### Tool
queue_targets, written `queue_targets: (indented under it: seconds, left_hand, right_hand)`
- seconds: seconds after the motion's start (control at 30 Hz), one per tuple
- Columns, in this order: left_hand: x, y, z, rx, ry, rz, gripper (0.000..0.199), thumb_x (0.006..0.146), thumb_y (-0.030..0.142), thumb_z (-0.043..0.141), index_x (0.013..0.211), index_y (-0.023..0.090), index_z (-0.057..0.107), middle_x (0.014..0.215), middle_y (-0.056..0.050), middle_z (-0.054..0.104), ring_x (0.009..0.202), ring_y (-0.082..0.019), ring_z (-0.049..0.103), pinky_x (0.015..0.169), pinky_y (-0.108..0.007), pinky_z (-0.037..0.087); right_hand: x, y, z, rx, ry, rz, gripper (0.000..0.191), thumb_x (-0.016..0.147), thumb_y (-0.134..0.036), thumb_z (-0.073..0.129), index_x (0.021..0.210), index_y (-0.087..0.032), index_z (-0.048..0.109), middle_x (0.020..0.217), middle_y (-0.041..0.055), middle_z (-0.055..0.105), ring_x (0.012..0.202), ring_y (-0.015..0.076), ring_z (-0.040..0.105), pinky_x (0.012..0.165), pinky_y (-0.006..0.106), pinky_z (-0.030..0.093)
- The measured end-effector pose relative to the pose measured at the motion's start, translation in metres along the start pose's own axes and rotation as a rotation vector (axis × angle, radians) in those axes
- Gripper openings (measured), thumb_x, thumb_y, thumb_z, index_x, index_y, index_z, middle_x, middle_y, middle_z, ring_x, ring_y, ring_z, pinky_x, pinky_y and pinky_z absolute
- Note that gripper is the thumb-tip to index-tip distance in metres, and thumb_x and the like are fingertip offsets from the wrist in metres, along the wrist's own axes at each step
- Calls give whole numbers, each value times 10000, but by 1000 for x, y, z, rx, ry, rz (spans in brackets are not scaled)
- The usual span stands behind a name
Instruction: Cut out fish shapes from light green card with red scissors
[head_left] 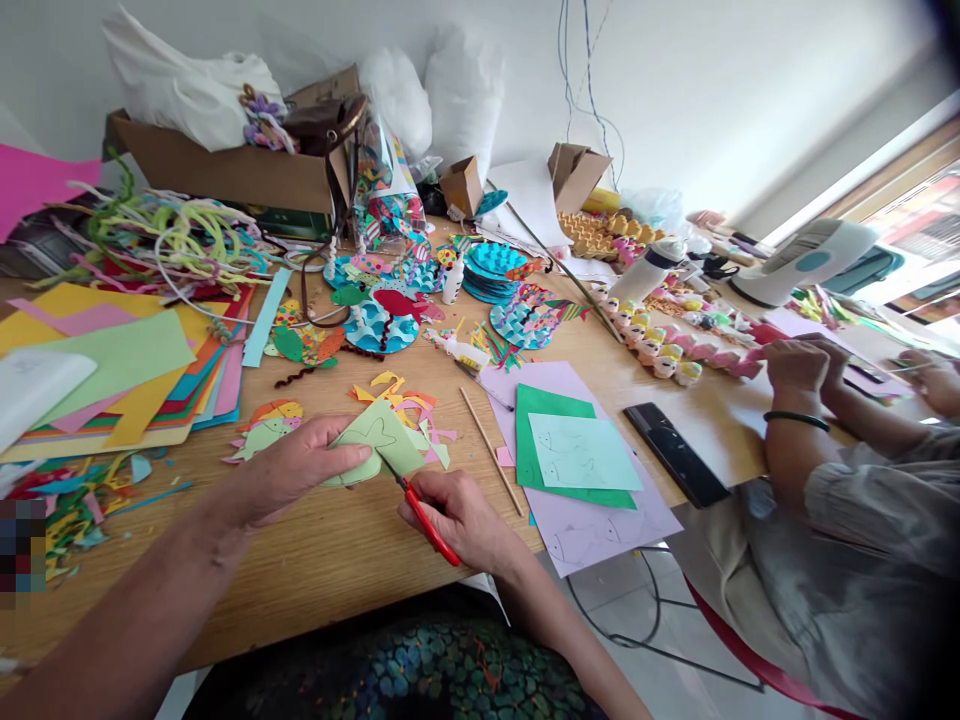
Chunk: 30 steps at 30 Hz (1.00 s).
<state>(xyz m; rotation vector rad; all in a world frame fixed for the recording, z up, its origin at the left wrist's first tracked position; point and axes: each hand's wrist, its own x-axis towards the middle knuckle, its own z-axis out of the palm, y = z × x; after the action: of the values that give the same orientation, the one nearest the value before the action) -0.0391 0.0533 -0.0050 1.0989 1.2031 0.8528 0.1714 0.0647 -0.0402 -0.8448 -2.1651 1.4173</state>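
Note:
My left hand (311, 465) pinches the left part of a light green paper (401, 440) that bears a drawn outline. My right hand (457, 515) is closed round the red handles of a pair of scissors (429, 522), whose blades meet the paper's lower edge near the outline. Cut paper fish (274, 428) lie just beyond my left hand. Yellow, orange and pink scraps (394, 388) are spread behind the green paper. To the right of my right hand lies a thin wooden stick (491, 450).
Lilac sheets (600, 535) with green and pale sheets on top lie at the right, beside a black phone (675, 455). Coloured paper (161, 385) is stacked at the left. Decorated blue discs (382, 325) and glue bottles (454, 280) stand behind. Another person's arms (795, 400) rest at far right.

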Motion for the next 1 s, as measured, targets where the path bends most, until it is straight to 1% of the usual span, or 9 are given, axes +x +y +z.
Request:
queue_targets:
  seconds: [0.2,0.33,0.4,0.53,0.6,0.67,0.83,0.93,1.0]
  left_hand:
    - [1,-1,1,-14,23,-15,183,650,352,692,774,239,764,693,-15,710,586,-163,541,523,-215,421]
    - [1,-4,1,4,24,-14,193,654,366,685,771,234,764,670,-21,700,567,-169,536,507,-228,420]
    - [1,-4,0,33,5,-10,208,675,375,674,805,239,763,698,-22,707,605,-182,563,538,-234,441]
    - [2,-1,-2,142,-16,60,221,742,375,645,906,270,751,817,-11,722,780,-205,612,677,-236,476]
    - [2,2,-4,184,-15,80,230,762,377,631,936,276,743,839,-4,718,798,-201,609,685,-231,476]
    - [3,4,-5,195,-24,62,239,764,376,632,951,271,738,827,1,713,766,-189,602,656,-224,473]
    - [3,2,-5,120,-16,-10,258,740,380,658,935,229,734,772,-4,699,688,-171,587,602,-230,460]
    - [3,0,-1,26,20,-33,266,710,378,688,907,206,735,739,-17,697,674,-183,598,596,-251,466]
    - [4,0,2,-60,56,-40,260,681,368,714,879,201,737,719,-23,701,654,-183,604,594,-257,471]
  right_hand:
    - [0,1,0,-9,-2,8,355,879,-295,529,591,-178,358,552,-60,345,508,69,299,476,209,219]
    - [-1,0,-2,-27,-6,-2,360,890,-305,504,591,-179,349,560,-56,332,518,73,294,480,212,217]
    - [-1,-1,-4,-41,-14,-4,349,901,-306,484,601,-177,360,572,-52,343,527,74,300,485,212,222]
    - [-2,0,-9,-80,-40,-21,314,907,-291,475,630,-173,385,586,-51,362,533,73,303,497,210,230]
    - [-2,0,-11,-96,-54,-33,303,906,-288,480,642,-173,389,593,-52,368,534,71,301,498,210,229]
    - [-1,1,-13,-107,-67,-40,298,905,-289,488,648,-174,390,596,-53,371,534,70,299,497,210,227]
    - [1,1,-12,-73,-84,-4,309,902,-314,498,643,-176,401,577,-58,369,524,70,301,492,209,234]
    - [0,0,-8,35,-124,64,322,914,-346,462,643,-178,417,566,-52,392,512,73,348,478,198,264]
    - [-1,0,-4,149,-144,128,340,918,-387,443,647,-183,417,560,-48,416,492,75,401,458,191,293]
